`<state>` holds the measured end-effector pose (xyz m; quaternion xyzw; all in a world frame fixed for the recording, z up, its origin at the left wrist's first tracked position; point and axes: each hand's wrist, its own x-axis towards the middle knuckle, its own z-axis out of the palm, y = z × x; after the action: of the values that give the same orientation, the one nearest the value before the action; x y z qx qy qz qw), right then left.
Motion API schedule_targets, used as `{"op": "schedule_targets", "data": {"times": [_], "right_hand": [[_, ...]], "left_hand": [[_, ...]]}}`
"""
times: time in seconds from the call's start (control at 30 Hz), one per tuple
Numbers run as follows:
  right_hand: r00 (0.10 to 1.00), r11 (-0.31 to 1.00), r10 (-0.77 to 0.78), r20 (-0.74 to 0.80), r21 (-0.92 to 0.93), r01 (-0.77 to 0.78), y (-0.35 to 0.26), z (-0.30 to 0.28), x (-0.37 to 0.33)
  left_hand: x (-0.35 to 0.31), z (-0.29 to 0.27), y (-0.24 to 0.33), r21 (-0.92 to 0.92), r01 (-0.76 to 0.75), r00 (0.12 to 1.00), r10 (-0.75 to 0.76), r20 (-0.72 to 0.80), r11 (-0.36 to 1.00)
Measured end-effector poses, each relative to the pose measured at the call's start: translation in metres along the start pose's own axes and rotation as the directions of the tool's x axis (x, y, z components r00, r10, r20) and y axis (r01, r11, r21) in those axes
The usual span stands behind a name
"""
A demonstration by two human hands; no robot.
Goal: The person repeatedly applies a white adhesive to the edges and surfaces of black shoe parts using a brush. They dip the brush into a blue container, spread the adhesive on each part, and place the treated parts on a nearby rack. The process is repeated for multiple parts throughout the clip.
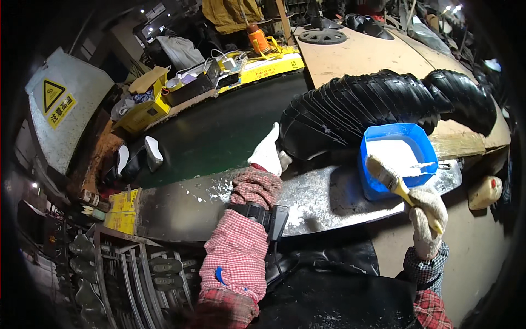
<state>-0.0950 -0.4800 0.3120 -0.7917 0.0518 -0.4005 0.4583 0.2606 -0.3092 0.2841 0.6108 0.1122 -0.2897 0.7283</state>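
White cotton gloves cover both hands. My right hand (428,219) is closed in a fist around the yellow handle of a paintbrush (395,183), the handle running up and to the left out of the fingers so that the pale, powder-caked bristles sit above the knuckles, touching the near rim of a blue plastic tub (372,189). I can see that tub holds white powder, and it stands just beyond my right fingertips on a metal sheet (181,205) dusted with the same white.

My left hand (268,153) is stretched forward, fingers held together and extended rather than curled; they lie against the near end of a row of black rubber soles (361,107) stacked on edge like overlapping scales. I cannot tell whether the fingertips actually pinch the nearest piece or only press on it, since the back of the glove hides them. That row stretches away to the right from my left fingers, passing behind the tub. A red checked sleeve (235,252) covers my left forearm, with a black device strapped on near the wrist.

Far left of my left fingers, black shoe parts (137,159) lie on the dark green floor, and beyond them sits a yellow box (143,112).
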Motion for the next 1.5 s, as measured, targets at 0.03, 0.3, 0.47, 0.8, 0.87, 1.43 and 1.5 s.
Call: {"op": "schedule_targets", "data": {"times": [0.03, 0.3, 0.47, 0.8, 0.87, 1.43, 1.5], "right_hand": [[0.998, 0.997, 0.041, -0.048, 0.071, -0.038, -0.003, -0.003, 0.0], [0.99, 0.97, 0.08, -0.117, -0.222, -0.104, -0.006, -0.03, 0.076], [0.97, 0.889, 0.241, 0.004, -0.401, -0.219, 0.035, -0.026, 0.086], [0.98, 0.946, -0.145, -0.138, -0.309, 0.096, -0.025, 0.015, 0.034], [0.999, 0.987, -0.026, -0.044, -0.162, 0.018, -0.036, 0.071, 0.036], [0.758, 0.93, 0.094, 0.645, 0.214, -0.298, -0.025, 0.256, 0.034], [0.863, 0.899, 0.126, 0.49, 0.311, -0.308, -0.048, 0.257, 0.044]], "left_hand": [[-0.017, 0.012, 0.003, -0.138, 0.05, 0.993, -0.064, -0.096, 0.989], [-0.077, -0.088, 0.01, -0.113, -0.751, 0.658, 0.752, -0.041, 0.65], [-0.151, -0.209, 0.011, -0.753, -0.321, 0.804, 0.586, 0.103, 0.574], [-0.238, -0.36, -0.149, 0.929, -0.33, 0.793, 0.583, 0.177, 0.167], [-0.209, -0.335, -0.151, 0.885, -0.415, 0.704, 0.691, 0.165, 0.212], [-0.179, -0.277, -0.129, -0.418, -0.585, 0.811, 0.521, -0.267, 0.695], [-0.174, -0.272, -0.129, -0.38, -0.494, 0.867, 0.476, -0.147, 0.782]]}}
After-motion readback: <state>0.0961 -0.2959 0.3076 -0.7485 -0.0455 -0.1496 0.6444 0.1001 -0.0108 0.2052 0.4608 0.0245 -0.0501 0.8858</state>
